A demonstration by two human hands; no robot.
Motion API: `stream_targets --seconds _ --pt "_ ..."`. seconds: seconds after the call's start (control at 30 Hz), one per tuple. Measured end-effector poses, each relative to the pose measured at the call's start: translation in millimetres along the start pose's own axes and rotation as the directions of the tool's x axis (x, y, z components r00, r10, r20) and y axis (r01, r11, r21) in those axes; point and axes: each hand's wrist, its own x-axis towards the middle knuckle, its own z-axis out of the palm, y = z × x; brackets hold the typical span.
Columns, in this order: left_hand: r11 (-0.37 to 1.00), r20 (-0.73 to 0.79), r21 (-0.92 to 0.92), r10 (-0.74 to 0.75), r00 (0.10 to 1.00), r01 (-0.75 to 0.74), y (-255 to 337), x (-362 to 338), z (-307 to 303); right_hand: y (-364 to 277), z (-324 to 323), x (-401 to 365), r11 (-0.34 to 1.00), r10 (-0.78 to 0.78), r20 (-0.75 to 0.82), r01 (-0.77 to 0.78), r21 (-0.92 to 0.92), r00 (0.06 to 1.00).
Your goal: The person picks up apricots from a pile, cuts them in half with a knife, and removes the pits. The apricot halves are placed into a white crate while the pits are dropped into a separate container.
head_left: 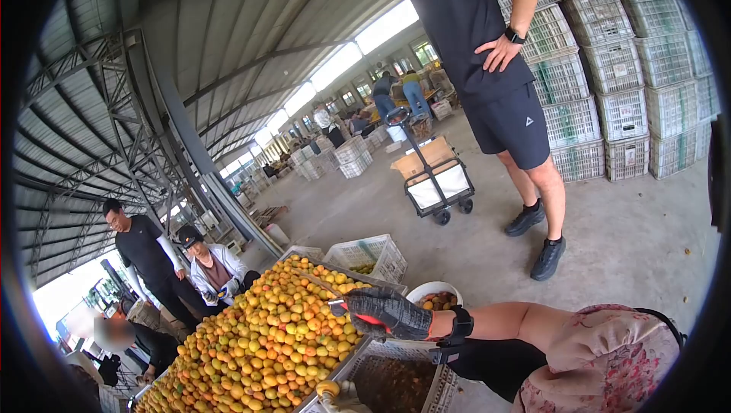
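1 hall (282, 32): arched metal roof, concrete floor.
Crate stacks (620, 63), right: at least 3 columns, slatted plastic.
1 standing person (476, 55): dark top and shorts, 1 hand on hip, 1 watch.
1 heap of yellow-orange fruit (266, 329) — too many to count — lower centre, reaching under the right hand.
3 people at the heap's far left: 1 in a dark top (145, 249), standing; 1 in a white jacket (228, 261); 1 in black (156, 344).
1 wagon (442, 191), carrying cardboard (426, 158).
At least 2 open crates by the heap: 1 far crate (392, 264), some fruit inside; 1 near crate (449, 390), dark matter inside.
1 white bucket (435, 284), holding fruit.
2 gloved hands: right hand (392, 314), black and red, fingers curled, pinching 1 slim object (336, 303) (pale-tipped, kind unclear); left hand (339, 398), pale yellow, beside the near crate — cut off below, grip cannot be told.
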Motion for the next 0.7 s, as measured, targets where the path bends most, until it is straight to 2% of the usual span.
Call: stream_targets --seconds 0.07,0.17,0.3,0.33,0.43,0.5,0.57,0.63,0.7 --pt "1.0 -0.02 -0.005 -0.015 1.0 0.015 3.0 -7.2 -7.7 16.2 0.8 1.3 0.997 0.032 -0.073 -0.027 0.075 0.997" --pt "0.999 -0.046 -0.014 -0.04 0.998 0.039 6.6 -15.6 -16.2 21.6 -3.1 -1.9 0.994 0.087 0.01 -0.087 0.059 0.996" --pt "0.996 -0.073 -0.032 -0.084 0.994 0.082 7.1 -25.3 -23.0 17.9 0.7 -8.5 0.975 0.188 -0.034 -0.182 0.13 0.982" --pt "0.995 -0.077 -0.039 -0.097 0.992 0.094 6.0 -27.0 -23.4 35.8 -10.3 -2.9 0.973 0.166 -0.022 -0.16 0.169 0.986" --pt "0.99 -0.088 -0.066 -0.131 0.987 0.126 1.7 -31.4 -21.6 36.1 -9.7 -4.0 0.974 0.15 -0.011 -0.146 0.172 0.989" --pt "0.986 -0.092 -0.087 -0.15 0.984 0.142 1.2 -32.9 -17.5 34.4 -11.0 -4.4 0.972 0.193 -0.019 -0.189 0.14 0.981" --pt "0.982 -0.095 -0.109 -0.166 0.981 0.156 2.4 -36.2 -12.4 31.6 -8.9 -8.2 0.956 0.223 -0.059 -0.206 0.207 0.973" --pt "0.982 -0.13 -0.101 -0.172 0.976 0.16 6.2 -37.9 -4.4 29.8 -13.5 -8.7 0.963 0.196 -0.038 -0.185 0.196 0.98" --pt "0.982 -0.166 -0.093 -0.18 0.97 0.166 9.4 -39.2 2.9 22.8 -17.6 -11.3 0.983 0.139 0.063 -0.145 0.113 0.988"
